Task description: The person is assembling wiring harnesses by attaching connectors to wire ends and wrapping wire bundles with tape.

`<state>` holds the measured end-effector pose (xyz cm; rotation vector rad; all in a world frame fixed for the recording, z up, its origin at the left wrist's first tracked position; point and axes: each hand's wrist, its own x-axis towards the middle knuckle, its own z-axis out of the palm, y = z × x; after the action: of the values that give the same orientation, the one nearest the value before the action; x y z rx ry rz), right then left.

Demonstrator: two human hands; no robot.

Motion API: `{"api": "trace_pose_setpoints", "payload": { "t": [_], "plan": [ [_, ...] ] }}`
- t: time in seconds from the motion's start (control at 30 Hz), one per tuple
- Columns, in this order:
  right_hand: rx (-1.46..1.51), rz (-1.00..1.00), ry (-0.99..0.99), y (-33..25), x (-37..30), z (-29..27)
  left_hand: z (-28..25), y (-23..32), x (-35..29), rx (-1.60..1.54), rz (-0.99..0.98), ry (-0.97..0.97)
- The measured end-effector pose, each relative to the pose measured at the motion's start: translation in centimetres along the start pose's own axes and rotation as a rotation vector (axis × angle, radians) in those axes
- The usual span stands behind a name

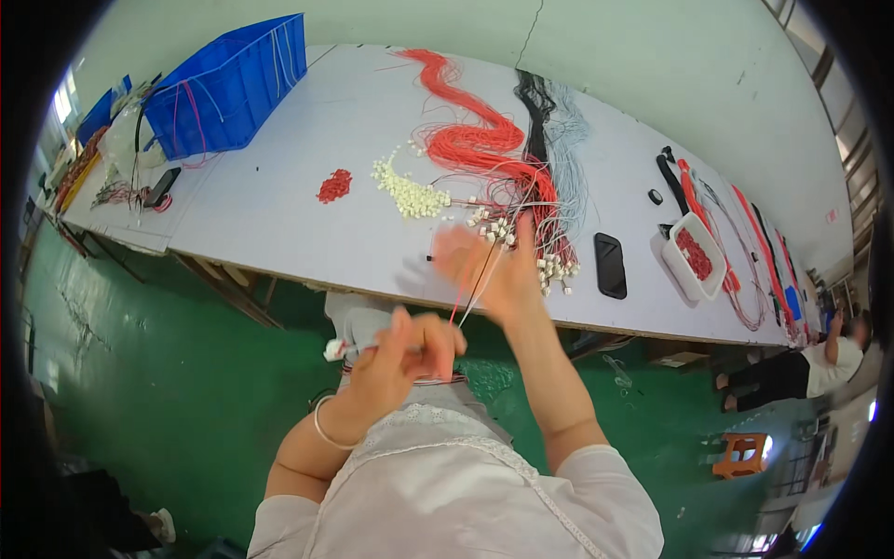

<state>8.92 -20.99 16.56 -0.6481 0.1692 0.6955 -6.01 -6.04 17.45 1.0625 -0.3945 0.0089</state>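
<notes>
My left hand [393, 365] is in front of my waist with its fingers curled closed on a few thin wires [470, 303], red, white and dark. A small white connector [335, 349] sticks out on the far side of that hand. Over the table's front edge, my right hand [507, 284] has its thumb and fingers apart, somewhat blurred. The wires run up across its palm, and I see no firm grip there. Just beyond it lie white connectors [498, 226] on the ends of a long bundle of red wires [475, 140], beside black wires [535, 107] and grey wires [568, 154].
Left of the bundle lie loose cream connector housings [410, 194] and small red pieces [334, 185]. A phone [610, 265] and a white tub [677, 265] of red pieces are at right. A blue bin [200, 121] stands far left. Another person [824, 366] and an orange stool [742, 456] are at right.
</notes>
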Motion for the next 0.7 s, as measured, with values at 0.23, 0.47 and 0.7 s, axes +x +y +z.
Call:
{"api": "trace_pose_setpoints", "payload": {
  "t": [0.23, 0.47, 0.7],
  "plan": [
    [0.326, -0.142, 0.224, -13.2, 15.5, -8.1, -7.0, 6.4, -22.1, -0.161, 0.553, 0.397],
    [0.104, -0.178, 0.347, -20.2, 22.9, -5.2, -12.5, 10.4, -42.6, 0.005, 0.745, 0.988],
    [-0.148, -0.543, 0.128, -36.8, 10.9, 9.2, -14.8, -9.4, -30.4, -0.860, 0.165, 1.270]
  ]
}}
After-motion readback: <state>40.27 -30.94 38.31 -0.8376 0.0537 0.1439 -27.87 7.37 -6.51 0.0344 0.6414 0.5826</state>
